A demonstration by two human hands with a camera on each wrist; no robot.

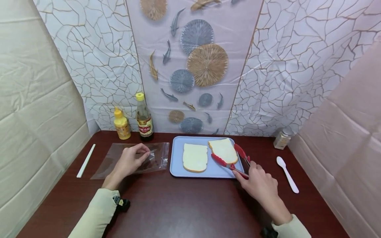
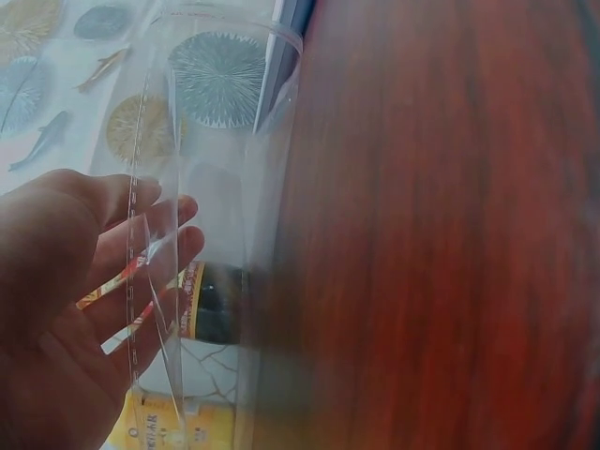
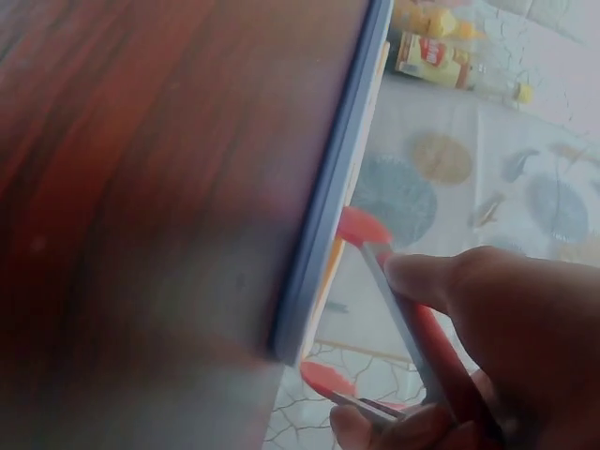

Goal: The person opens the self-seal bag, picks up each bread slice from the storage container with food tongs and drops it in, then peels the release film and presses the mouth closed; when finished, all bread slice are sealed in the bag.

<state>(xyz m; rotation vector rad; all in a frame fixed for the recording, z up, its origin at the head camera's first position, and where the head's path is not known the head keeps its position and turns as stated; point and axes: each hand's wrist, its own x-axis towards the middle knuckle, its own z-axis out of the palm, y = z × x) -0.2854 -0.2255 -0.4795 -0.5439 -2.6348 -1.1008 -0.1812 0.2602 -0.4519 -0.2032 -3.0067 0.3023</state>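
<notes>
The right hand (image 1: 262,185) grips a pair of red-tipped tongs (image 1: 230,162), fingers curled round the metal arms; the two tips sit either side of the right bread slice (image 1: 224,150), one at its front edge and one along its right edge, and whether they press it cannot be told. That slice lies tilted on the blue tray (image 1: 178,165), at about 2 o'clock from the tray's middle, its left edge just beside a second slice (image 1: 195,157) that lies flat. The left hand (image 1: 129,162) rests on a clear plastic bag (image 1: 154,155) spread on the dark wooden table (image 1: 184,205) at 9 o'clock from the tray, thumb and fingers pinching the bag's film near its open end. Behind the bag, at 12 o'clock, stand a yellow squeeze bottle (image 1: 122,125) and a dark sauce bottle (image 1: 144,119). A white stick (image 1: 85,161) lies at the bag's 9 o'clock, a white spoon (image 1: 287,173) and a small jar (image 1: 282,138) lie right of the tray.
</notes>
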